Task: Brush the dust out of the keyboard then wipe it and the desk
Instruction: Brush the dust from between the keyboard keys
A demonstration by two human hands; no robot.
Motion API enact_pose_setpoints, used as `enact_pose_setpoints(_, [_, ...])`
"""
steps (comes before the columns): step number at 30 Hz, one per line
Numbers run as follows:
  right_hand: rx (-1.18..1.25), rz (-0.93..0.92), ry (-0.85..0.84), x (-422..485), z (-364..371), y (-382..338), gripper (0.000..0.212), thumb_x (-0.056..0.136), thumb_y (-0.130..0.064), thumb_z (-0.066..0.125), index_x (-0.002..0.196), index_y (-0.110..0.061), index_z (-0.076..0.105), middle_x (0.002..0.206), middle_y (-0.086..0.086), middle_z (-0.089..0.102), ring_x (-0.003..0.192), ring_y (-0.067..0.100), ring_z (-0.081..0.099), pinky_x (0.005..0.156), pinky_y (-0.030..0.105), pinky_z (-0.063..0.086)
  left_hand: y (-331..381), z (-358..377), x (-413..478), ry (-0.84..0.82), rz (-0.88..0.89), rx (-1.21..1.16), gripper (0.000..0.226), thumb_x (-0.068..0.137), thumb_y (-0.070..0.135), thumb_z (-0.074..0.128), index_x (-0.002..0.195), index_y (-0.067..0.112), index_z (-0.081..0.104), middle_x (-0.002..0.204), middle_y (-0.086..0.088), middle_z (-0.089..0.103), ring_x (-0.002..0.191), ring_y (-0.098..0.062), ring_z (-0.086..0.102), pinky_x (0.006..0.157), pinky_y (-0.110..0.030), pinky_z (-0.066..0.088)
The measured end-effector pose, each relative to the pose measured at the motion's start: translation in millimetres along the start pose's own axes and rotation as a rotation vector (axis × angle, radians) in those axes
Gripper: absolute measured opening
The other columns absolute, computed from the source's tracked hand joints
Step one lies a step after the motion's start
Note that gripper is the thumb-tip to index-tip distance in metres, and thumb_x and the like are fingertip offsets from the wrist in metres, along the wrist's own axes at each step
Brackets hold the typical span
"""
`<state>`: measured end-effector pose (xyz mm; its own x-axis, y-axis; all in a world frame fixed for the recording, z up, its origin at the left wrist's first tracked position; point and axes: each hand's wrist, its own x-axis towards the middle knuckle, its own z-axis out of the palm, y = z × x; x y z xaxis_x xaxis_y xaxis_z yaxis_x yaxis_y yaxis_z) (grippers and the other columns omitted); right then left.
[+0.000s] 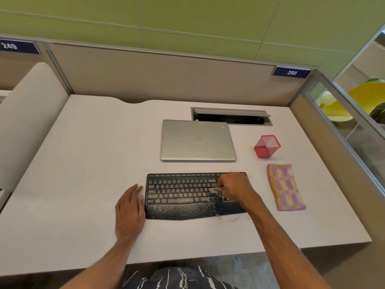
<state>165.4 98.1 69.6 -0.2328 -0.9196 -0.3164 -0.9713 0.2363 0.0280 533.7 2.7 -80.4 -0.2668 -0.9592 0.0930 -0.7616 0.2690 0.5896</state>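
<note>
The keyboard [179, 195] is braced against sliding by the flat, straight-fingered left hand [130, 207] on the bench [83, 163], while a small brush [214, 190], blurred, is gripped in the right hand [235, 188].

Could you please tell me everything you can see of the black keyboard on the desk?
The keyboard is black, seemingly plastic, with a curved palm rest on its near edge. It lies flat on the pale desk, in front of the closed laptop. Pale dust and crumbs speckle keys and palm rest. The left hand rests flat at its left end; the right hand holds a small pale brush on the right-hand keys.
</note>
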Motion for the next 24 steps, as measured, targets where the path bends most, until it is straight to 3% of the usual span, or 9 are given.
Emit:
enact_pose_setpoints(4, [0.029, -0.073, 0.016, 6, 6, -22, 0.019, 0.1, -0.033, 0.067, 0.117, -0.032, 0.074, 0.101, -0.014, 0.076, 0.082, 0.006, 0.065, 0.093, 0.04, 0.06, 0, 0, -1, 0.002, -0.004, -0.006, 0.048, 0.116, 0.045, 0.026, 0.152, 0.033, 0.056, 0.162, 0.012, 0.05, 0.152, -0.015, 0.043, 0.127, -0.043, 0.033])
enact_pose_setpoints(9, [0.12, -0.116, 0.058, 4, 1, -32, 0.021, 0.104, -0.04, 0.06, 0.117, -0.036, 0.075, 0.097, -0.019, 0.076, 0.073, -0.001, 0.059, 0.078, 0.024, 0.053, 0, 0, 0, -0.003, -0.01, -0.008, 0.05, 0.116, 0.046, 0.024, 0.153, 0.033, 0.055, 0.162, 0.013, 0.049, 0.153, -0.013, 0.042, 0.128, -0.043, 0.031])
enact_pose_setpoints(14, [0.019, -0.029, 0.038, 1, -1, -12, 0.022, 0.099, -0.039, 0.065, 0.116, -0.033, 0.076, 0.098, -0.015, 0.077, 0.078, 0.009, 0.066, 0.083, 0.034, 0.06, -2, 1, 0, -0.004, -0.004, -0.006, 0.05, 0.116, 0.045, 0.025, 0.153, 0.031, 0.055, 0.163, 0.011, 0.049, 0.153, -0.015, 0.042, 0.129, -0.044, 0.031])
enact_pose_setpoints(18, [0.094, -0.056, 0.029, 3, 5, -25, 0.019, 0.102, -0.039, 0.063, 0.116, -0.034, 0.076, 0.092, -0.018, 0.075, 0.074, 0.002, 0.062, 0.089, 0.035, 0.06, 0, 1, 0, -0.002, -0.001, -0.005, 0.048, 0.116, 0.044, 0.026, 0.153, 0.032, 0.055, 0.162, 0.012, 0.049, 0.153, -0.015, 0.042, 0.128, -0.044, 0.032])
enact_pose_setpoints(21, [0.203, -0.084, 0.026, 5, 7, -44, 0.023, 0.104, -0.042, 0.059, 0.12, -0.036, 0.075, 0.093, -0.02, 0.076, 0.066, -0.003, 0.059, 0.078, 0.025, 0.057, 0, 1, 0, -0.003, -0.005, -0.003, 0.047, 0.116, 0.044, 0.026, 0.152, 0.033, 0.055, 0.162, 0.012, 0.049, 0.153, -0.014, 0.042, 0.128, -0.044, 0.032])
enact_pose_setpoints(24, [0.358, 0.007, 0.064, 1, 3, -45, 0.024, 0.103, -0.043, 0.06, 0.119, -0.034, 0.076, 0.086, -0.017, 0.076, 0.06, 0.0, 0.059, 0.063, 0.021, 0.052, -1, 1, 0, -0.006, -0.002, -0.001, 0.048, 0.116, 0.044, 0.025, 0.153, 0.033, 0.054, 0.162, 0.012, 0.049, 0.153, -0.014, 0.042, 0.128, -0.044, 0.031])
